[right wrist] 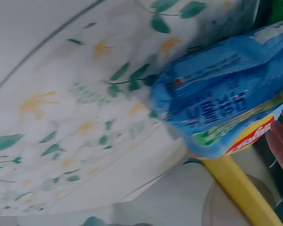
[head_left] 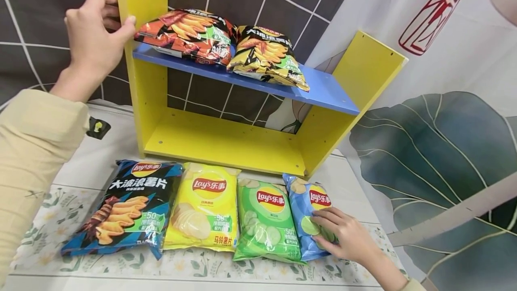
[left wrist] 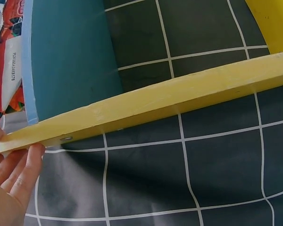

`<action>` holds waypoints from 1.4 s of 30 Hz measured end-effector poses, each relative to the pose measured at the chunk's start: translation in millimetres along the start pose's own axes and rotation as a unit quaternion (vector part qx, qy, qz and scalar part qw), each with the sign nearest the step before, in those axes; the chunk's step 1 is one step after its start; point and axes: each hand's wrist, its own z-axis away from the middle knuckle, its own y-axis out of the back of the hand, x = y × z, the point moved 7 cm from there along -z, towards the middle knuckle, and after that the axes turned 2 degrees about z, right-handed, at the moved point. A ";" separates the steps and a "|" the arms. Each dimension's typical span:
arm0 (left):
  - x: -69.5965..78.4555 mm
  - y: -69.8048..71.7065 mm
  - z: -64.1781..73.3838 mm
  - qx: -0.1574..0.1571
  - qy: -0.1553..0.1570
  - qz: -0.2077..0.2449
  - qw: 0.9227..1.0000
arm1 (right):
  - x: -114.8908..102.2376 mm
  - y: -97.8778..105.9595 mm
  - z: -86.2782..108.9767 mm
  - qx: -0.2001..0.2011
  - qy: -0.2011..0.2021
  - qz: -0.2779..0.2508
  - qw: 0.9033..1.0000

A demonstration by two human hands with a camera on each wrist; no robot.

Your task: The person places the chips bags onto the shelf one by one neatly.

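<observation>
My left hand grips the upright left side panel of a yellow shelf unit, thumb on the front and fingers behind; the left wrist view also shows these fingers against the panel's edge. My right hand rests on a blue Lay's chip bag, its fingers reaching over the front. In the right wrist view, the blue bag's back end is towards the camera and the fingers show at the right edge. The blue bag lies rightmost in a row on the table, beside a green chip bag.
A yellow chip bag and a black-and-blue one continue the row leftwards. On the blue middle board sit a red chip bag and a gold one. Dark grid cloth hangs behind the shelf unit.
</observation>
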 end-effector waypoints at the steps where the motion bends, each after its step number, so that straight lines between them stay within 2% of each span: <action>1: 0.2 0.0 0.2 0.000 -0.001 0.000 1.000 | 1.3 -0.4 3.1 -0.005 -0.005 0.003 1.000; 8: 2.6 1.8 0.1 0.002 -0.007 0.000 1.000 | 0.9 -8.1 20.7 -0.037 -0.026 0.036 0.998; 14: 1.4 2.7 -0.4 0.004 -0.006 -0.001 1.000 | -2.2 -14.9 30.2 -0.051 -0.047 0.041 0.997; 25: -0.1 2.5 0.3 0.000 0.006 -0.009 1.000 | -10.6 -23.9 36.6 -0.057 -0.023 0.079 0.995; 33: 0.7 0.5 1.0 -0.002 -0.001 -0.008 1.000 | -10.6 -12.2 31.2 -0.035 0.011 0.095 0.995; 42: 1.4 -0.6 2.1 -0.005 -0.001 -0.009 1.000 | -5.9 5.0 26.6 0.026 0.000 0.122 0.992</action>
